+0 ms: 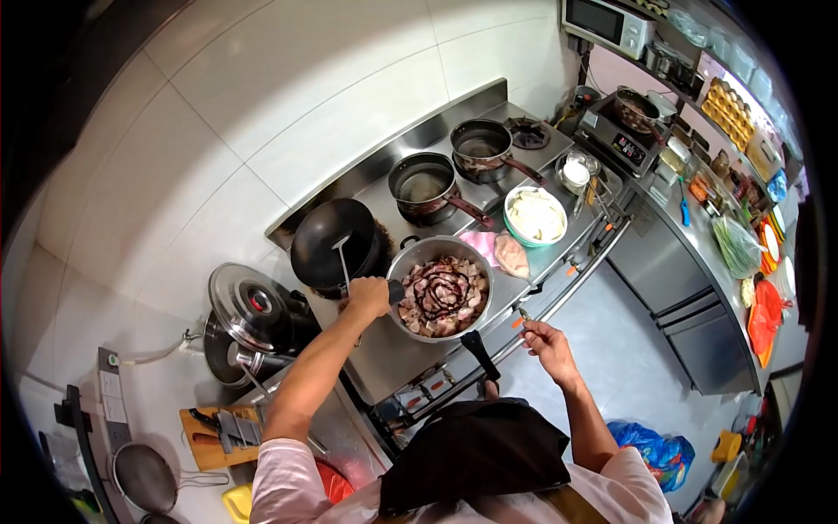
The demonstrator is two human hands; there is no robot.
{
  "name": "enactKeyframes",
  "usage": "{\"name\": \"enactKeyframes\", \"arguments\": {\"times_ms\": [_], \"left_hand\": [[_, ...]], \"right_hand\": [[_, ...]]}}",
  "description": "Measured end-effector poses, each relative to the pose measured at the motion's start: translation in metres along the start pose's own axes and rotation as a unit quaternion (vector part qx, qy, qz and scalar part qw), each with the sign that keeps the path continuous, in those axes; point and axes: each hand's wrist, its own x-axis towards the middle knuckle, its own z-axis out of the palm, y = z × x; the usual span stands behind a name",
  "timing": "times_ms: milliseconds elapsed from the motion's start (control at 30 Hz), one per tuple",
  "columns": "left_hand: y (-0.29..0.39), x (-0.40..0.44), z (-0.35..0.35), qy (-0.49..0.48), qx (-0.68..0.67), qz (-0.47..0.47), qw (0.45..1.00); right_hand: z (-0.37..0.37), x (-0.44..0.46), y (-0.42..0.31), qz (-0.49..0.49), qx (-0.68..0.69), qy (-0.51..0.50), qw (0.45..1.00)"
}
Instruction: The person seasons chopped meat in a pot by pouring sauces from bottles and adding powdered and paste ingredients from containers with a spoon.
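My left hand is closed around a metal cooking utensil. Its thin shaft reaches over the black wok, and its exact kind is unclear. A black handle end sticks out beside that fist; I cannot tell what it belongs to. To its right, a wide metal pot holds chopped meat pieces with dark sauce spiralled on top. At the stove's front rail, my right hand pinches a small gas valve knob with an orange tip.
Two saucepans stand behind the pot. A bowl of pale slices sits right of it, beside a pink cloth. On the left are a lidded pot and a knife rack. A steel counter lies right.
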Motion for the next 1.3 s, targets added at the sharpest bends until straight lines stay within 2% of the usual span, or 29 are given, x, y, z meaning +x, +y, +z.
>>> {"name": "enactKeyframes", "arguments": {"times_ms": [100,200,400,533,867,967,1100,1300], "left_hand": [[-0.005,-0.007,-0.005,-0.096,0.052,0.003,0.994],[-0.004,-0.015,-0.007,-0.147,0.077,0.030,0.986],[0.035,-0.031,-0.037,-0.188,0.041,0.101,0.976],[0.055,-0.016,-0.033,-0.134,0.016,0.130,0.982],[0.070,0.025,-0.039,0.021,-0.020,0.076,0.997],[0.057,0.025,-0.043,0.020,0.003,0.058,0.998],[0.048,0.008,-0.057,-0.085,0.068,0.066,0.992],[0.056,0.003,-0.044,-0.048,0.009,0.071,0.996]], "right_hand": [[0.001,0.002,0.000,0.001,0.000,-0.005,1.000],[0.001,0.005,0.003,-0.001,-0.002,-0.007,1.000],[0.003,0.009,0.002,0.001,0.003,-0.003,1.000],[-0.001,0.009,0.000,-0.006,0.005,-0.006,1.000],[-0.007,0.000,0.001,-0.003,0.010,0.019,1.000],[-0.008,0.001,0.002,-0.005,0.008,0.019,1.000],[-0.010,0.005,0.008,-0.005,0.009,0.018,1.000],[-0.005,0.011,0.004,0.008,-0.010,0.006,1.000]]}}
